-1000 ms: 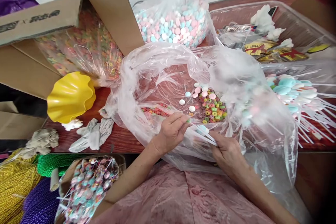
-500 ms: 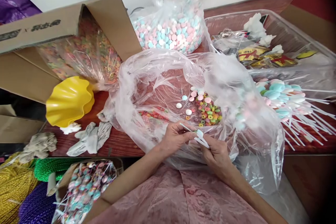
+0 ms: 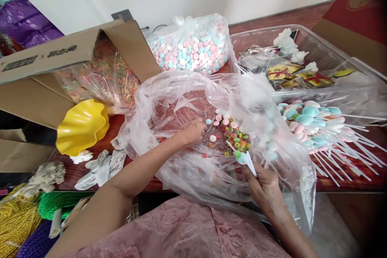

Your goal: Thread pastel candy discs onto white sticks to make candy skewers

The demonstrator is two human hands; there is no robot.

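Observation:
My right hand (image 3: 263,181) is closed around a few white lollipop sticks (image 3: 250,164). A pale blue candy disc (image 3: 241,159) with a green ring candy (image 3: 237,154) sits at their upper end. Over the spread plastic bag (image 3: 178,84), my left hand (image 3: 195,132) reaches down with its fingers drawn together; whatever is between the fingertips is hidden. Beside those fingertips lie a blue disc candy (image 3: 208,121) and a white disc candy (image 3: 213,138). A pile of coloured ring candies (image 3: 238,137) and several pink discs (image 3: 225,121) lie to the right.
Finished-looking candy sticks (image 3: 314,123) lie heaped at right, in front of a clear bin (image 3: 329,44) holding wrappers. A bag of pastel discs (image 3: 193,50) stands behind. At left are a cardboard box (image 3: 33,92), a yellow wavy bowl (image 3: 81,127) and grey gloves (image 3: 101,169).
My left hand has left the sticks and moved up and left to the loose candies in the plastic. My right hand keeps the sticks and has shifted right and slightly down. The view has tilted.

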